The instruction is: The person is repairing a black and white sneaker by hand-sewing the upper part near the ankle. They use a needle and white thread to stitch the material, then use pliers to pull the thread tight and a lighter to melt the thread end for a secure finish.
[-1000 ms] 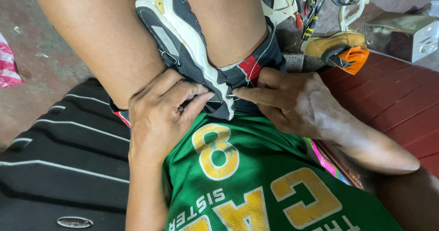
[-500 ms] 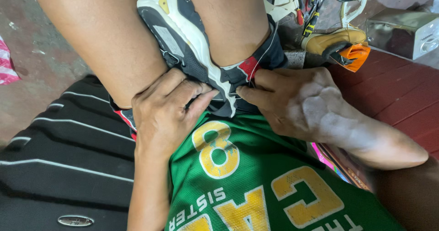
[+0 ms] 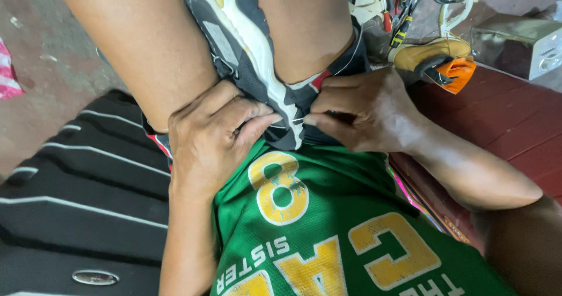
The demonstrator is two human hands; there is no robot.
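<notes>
Black mat with white stripes [image 3: 64, 214] covers the floor at lower left, a small oval metal badge near its bottom edge. Bare grey floor [image 3: 41, 67] at upper left, a pink-and-white striped item [image 3: 7, 76] at the left edge. Red wooden planks [image 3: 515, 126] at right, under the person's right forearm. The person wears a green mesh jersey [image 3: 333, 231] with yellow print, filling the lower middle. Both bare legs rise toward the top edge, knees out of view.

A worn sneaker [image 3: 252, 56], black and grey upper with white sole and a red patch near the heel, is clamped between the two legs, sole side up, one end toward the top edge, the other end down at the lap just above the jersey.

Left hand [image 3: 213, 135] grips the near end of the sneaker from the left, fingers curled over the dark upper, thumb against the white sole edge. Right hand [image 3: 363, 111] grips the same end from the right, fingertips pinched at the sole seam. The two hands sit close together, almost touching, both closed on the sneaker.

Top right: a tan shoe [image 3: 427, 53] lies on the planks, an orange-and-black tool [image 3: 453, 73] touching it. A grey metal box [image 3: 521, 47] sits just right of these. Tangled wires and small tools [image 3: 398, 15] at the top edge, details too cluttered to tell.
</notes>
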